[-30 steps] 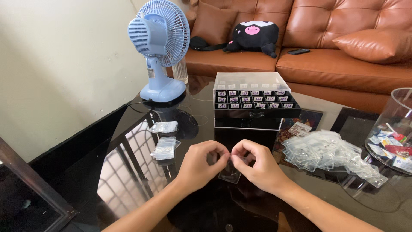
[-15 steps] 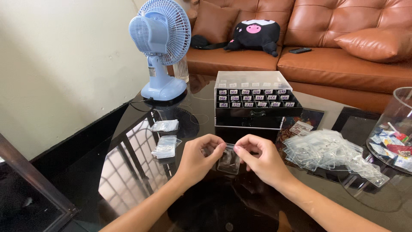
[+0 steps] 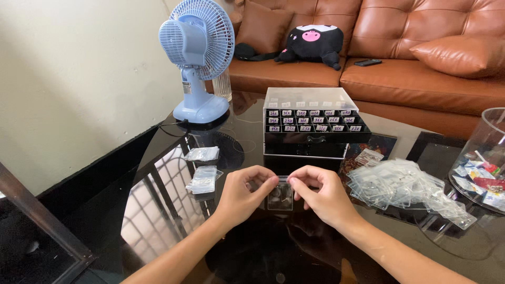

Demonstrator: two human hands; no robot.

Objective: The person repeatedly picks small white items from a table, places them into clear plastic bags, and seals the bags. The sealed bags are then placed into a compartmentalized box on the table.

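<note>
Both hands meet at table centre, clamped on one small clear zip bag (image 3: 280,197). L hand (image 3: 243,197) pinches its top left corner w/ thumb + forefinger, R hand (image 3: 321,195) pinches the top right corner the same way; fingertips close together, bag hangs between them just above the black glass table (image 3: 158,210). Bag looks to hold sth small and dark, too small to tell what. Other fingers of both hands curled in. Directly behind the hands, near: black drawer organiser box (image 3: 313,129) w/ clear lid, rows of small labelled compartments facing the camera. Right of R hand, just beside: loose heap of empty clear zip bags (image 3: 405,184) spread over the table. Far right edge: clear round container (image 3: 481,163), partly cut off, coloured small items inside. Left of L hand, near but apart: two small stacks of bags (image 3: 202,179), one behind the other. Back left: light blue desk fan (image 3: 197,58) standing upright on the table, cord trailing. Behind the table: brown leather sofa (image 3: 421,79) w/ black plush toy w/ pink face (image 3: 310,42), dark phone-like item (image 3: 368,62) on the seat, brown cushion at right. Cream wall at left.
</note>
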